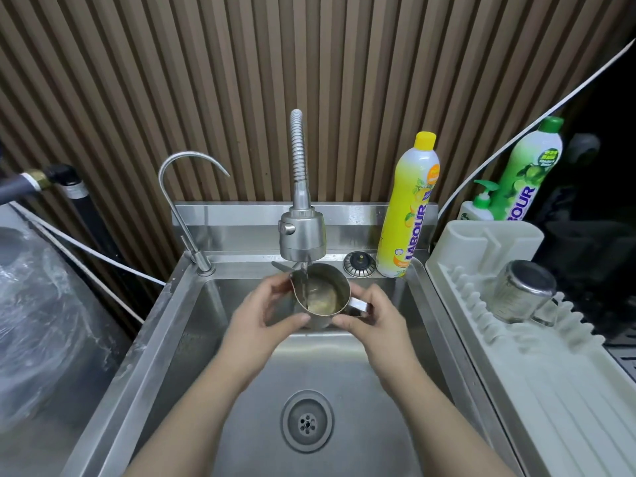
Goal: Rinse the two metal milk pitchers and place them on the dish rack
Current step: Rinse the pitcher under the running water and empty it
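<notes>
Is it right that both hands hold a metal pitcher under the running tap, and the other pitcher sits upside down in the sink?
Nearly. Both the left hand and right hand do hold a metal pitcher under the running tap. But the other pitcher isn't in the sink; the head view shows it upside down on the dish rack to the right.

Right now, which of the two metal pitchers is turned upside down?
The steel pitcher on the white dish rack, at the right, sits mouth down. The other steel pitcher, held by both hands under the running tap, is mouth up.
</notes>
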The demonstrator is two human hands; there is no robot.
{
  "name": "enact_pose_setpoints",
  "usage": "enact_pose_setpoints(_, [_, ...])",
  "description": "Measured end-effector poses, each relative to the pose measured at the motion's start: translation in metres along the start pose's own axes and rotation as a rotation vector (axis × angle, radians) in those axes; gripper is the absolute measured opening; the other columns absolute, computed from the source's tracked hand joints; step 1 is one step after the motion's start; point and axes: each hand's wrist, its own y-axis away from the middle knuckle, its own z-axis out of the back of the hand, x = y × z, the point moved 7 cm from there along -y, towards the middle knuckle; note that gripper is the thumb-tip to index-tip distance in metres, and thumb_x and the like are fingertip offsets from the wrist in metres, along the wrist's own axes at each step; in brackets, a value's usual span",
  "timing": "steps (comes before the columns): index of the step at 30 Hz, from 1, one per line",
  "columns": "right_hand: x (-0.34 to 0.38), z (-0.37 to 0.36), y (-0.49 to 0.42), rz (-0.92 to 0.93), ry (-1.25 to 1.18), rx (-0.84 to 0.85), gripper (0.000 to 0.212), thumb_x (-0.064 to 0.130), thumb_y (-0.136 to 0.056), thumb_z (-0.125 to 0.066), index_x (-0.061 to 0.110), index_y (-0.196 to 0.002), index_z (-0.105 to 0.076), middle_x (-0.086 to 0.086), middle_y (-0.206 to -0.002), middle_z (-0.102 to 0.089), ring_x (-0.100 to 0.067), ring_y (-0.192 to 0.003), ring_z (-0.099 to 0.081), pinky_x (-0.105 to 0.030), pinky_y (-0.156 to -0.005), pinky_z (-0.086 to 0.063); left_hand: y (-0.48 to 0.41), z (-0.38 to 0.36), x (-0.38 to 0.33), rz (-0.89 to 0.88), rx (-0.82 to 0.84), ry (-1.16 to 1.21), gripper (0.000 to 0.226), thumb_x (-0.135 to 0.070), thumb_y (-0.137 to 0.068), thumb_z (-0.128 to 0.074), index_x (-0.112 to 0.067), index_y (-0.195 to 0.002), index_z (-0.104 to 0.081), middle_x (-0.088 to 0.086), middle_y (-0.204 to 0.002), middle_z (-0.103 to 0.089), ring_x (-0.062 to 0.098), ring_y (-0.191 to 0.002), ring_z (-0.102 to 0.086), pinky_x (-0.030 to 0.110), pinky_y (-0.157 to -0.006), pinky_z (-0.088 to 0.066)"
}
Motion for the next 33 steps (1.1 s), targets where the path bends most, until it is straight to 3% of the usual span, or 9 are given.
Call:
enact_pose_setpoints(5, [-0.016, -0.031, -0.005, -0.063, -0.360, 0.127, 0.034, 0.004, -0.069, -0.066, 0.018, -0.066, -0.035, 0.016, -0.057, -0.048, -0.001, -0.057, -0.044, -0.014, -0.059, -0.037, 0.000, 0.017, -0.049, -0.215, 0.007, -0.432, 0.051, -0.051, -0.062, -0.066, -0.052, -0.110, -0.048, -0.043, -0.108, -0.054, -0.020, -0.108, -0.047, -0.002, -0.089, -0.030])
enact_pose_setpoints(8, [-0.019, -0.036, -0.011, -0.096, -0.372, 0.213, 0.034, 0.014, -0.067, -0.070, 0.019, -0.066, -0.037, 0.004, -0.062, -0.048, -0.011, -0.064, -0.049, -0.023, -0.066, -0.041, 0.005, 0.025, -0.050, -0.189, -0.081, -0.489, 0.053, -0.053, -0.059, -0.074, -0.036, -0.107, -0.058, -0.024, -0.101, -0.058, -0.010, -0.100, -0.054, 0.002, -0.085, -0.038])
enact_pose_setpoints(12, [-0.007, -0.030, -0.014, -0.131, -0.270, 0.324, 0.031, 0.011, -0.073, -0.065, 0.015, -0.067, -0.036, 0.007, -0.053, -0.058, -0.010, -0.051, -0.056, -0.020, -0.057, -0.047, 0.017, 0.029, -0.024, 0.084, -0.245, -0.313, 0.053, -0.053, -0.048, -0.081, -0.020, -0.084, -0.058, -0.003, -0.082, -0.062, 0.016, -0.071, -0.060, 0.027, -0.068, -0.049])
enact_pose_setpoints(15, [0.004, -0.014, -0.021, -0.153, -0.067, 0.315, 0.036, 0.017, -0.068, -0.078, 0.012, -0.068, -0.042, 0.000, -0.052, -0.055, -0.016, -0.050, -0.053, -0.028, -0.057, -0.046, 0.030, 0.012, 0.003, 0.273, -0.252, 0.022, 0.049, -0.034, -0.056, -0.089, -0.008, -0.084, -0.058, 0.005, -0.078, -0.059, 0.018, -0.072, -0.055, 0.025, -0.066, -0.044])
enact_pose_setpoints(19, [0.037, 0.007, -0.026, -0.079, 0.528, 0.223, 0.051, 0.050, -0.053, -0.080, 0.020, -0.058, -0.039, 0.000, -0.058, -0.053, -0.025, -0.059, -0.054, -0.038, -0.064, -0.049, 0.041, -0.025, 0.029, 0.428, -0.118, 0.356, 0.047, -0.029, -0.064, -0.083, -0.006, -0.098, -0.061, 0.010, -0.093, -0.065, 0.018, -0.088, -0.061, 0.035, -0.089, -0.049])
enact_pose_setpoints(24, [0.076, 0.010, -0.012, 0.174, 0.942, 0.143, 0.039, 0.043, -0.068, -0.076, 0.021, -0.072, -0.045, 0.002, -0.073, -0.059, -0.022, -0.071, -0.050, -0.028, -0.057, -0.036, 0.030, -0.040, 0.027, 0.289, -0.009, 0.351, 0.042, -0.015, -0.073, -0.077, -0.016, -0.110, -0.058, 0.002, -0.112, -0.068, 0.004, -0.095, -0.067, 0.024, -0.084, -0.055])
enact_pose_setpoints(27, [0.062, 0.014, -0.007, 0.123, 0.605, 0.095, 0.027, 0.025, -0.069, -0.079, 0.037, -0.073, -0.056, 0.015, -0.091, -0.070, -0.003, -0.075, -0.059, -0.023, -0.069, -0.045, 0.015, -0.026, 0.016, 0.149, -0.044, 0.245, 0.043, 0.000, -0.075, -0.073, -0.022, -0.108, -0.056, -0.005, -0.110, -0.068, 0.006, -0.103, -0.064, 0.020, -0.086, -0.052])
enact_pose_setpoints(29, [0.041, 0.009, -0.004, 0.060, 0.273, 0.072, 0.034, 0.011, -0.071, -0.078, 0.039, -0.073, -0.059, 0.027, -0.092, -0.070, 0.009, -0.078, -0.060, -0.015, -0.077, -0.048, 0.007, -0.007, 0.005, 0.022, -0.065, 0.074, 0.052, -0.017, -0.069, -0.081, -0.036, -0.111, -0.057, -0.011, -0.117, -0.065, 0.000, -0.113, -0.059, 0.022, -0.098, -0.045])
enact_pose_setpoints(33, [-0.002, -0.020, 0.001, -0.071, -0.286, 0.152, 0.027, 0.004, -0.071, -0.067, 0.018, -0.068, -0.044, 0.016, -0.075, -0.064, -0.006, -0.069, -0.056, -0.022, -0.075, -0.044, -0.003, 0.014, -0.029, -0.171, 0.014, -0.394, 0.057, -0.054, -0.064, -0.065, -0.053, -0.117, -0.045, -0.030, -0.122, -0.050, -0.021, -0.117, -0.042, 0.002, -0.098, -0.029])
